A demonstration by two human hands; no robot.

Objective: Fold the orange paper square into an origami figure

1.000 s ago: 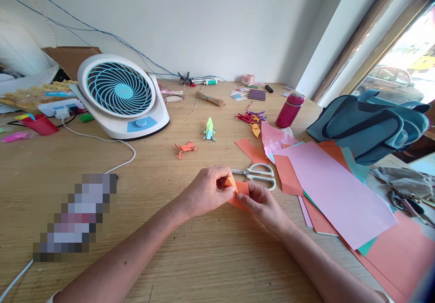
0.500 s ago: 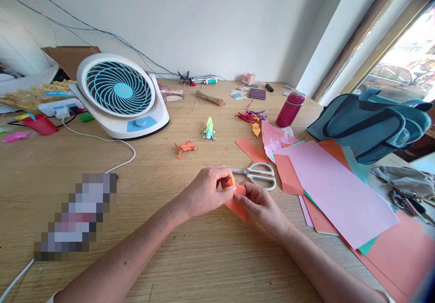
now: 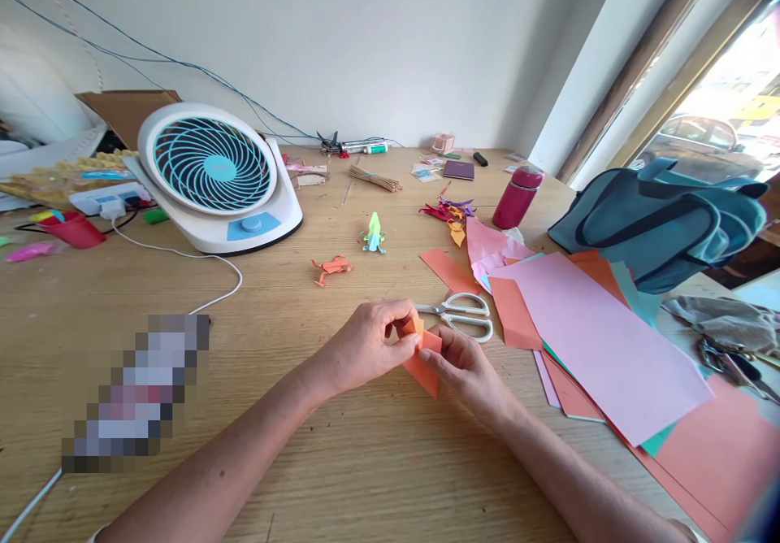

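A partly folded piece of orange paper (image 3: 426,372) is pinched between both hands above the wooden table. My left hand (image 3: 381,340) grips its upper left part, fingers curled over the fold. On the right side, my right hand (image 3: 466,364) holds the paper between thumb and fingers. White-handled scissors (image 3: 466,317) lie just beyond my right hand, their blades partly hidden behind my left hand. Farther off on the table are an orange folded paper figure (image 3: 332,268) and a green and blue one (image 3: 374,234).
A white fan (image 3: 213,169) stands at the back left, a blurred-out object (image 3: 137,397) at the left. Coloured paper sheets (image 3: 609,340) spread over the right side, near a red bottle (image 3: 517,197) and a blue-grey bag (image 3: 652,222).
The view has shifted slightly. Both hands keep hold of the orange paper, and its upper folded flap shows a little more beside my left fingers.
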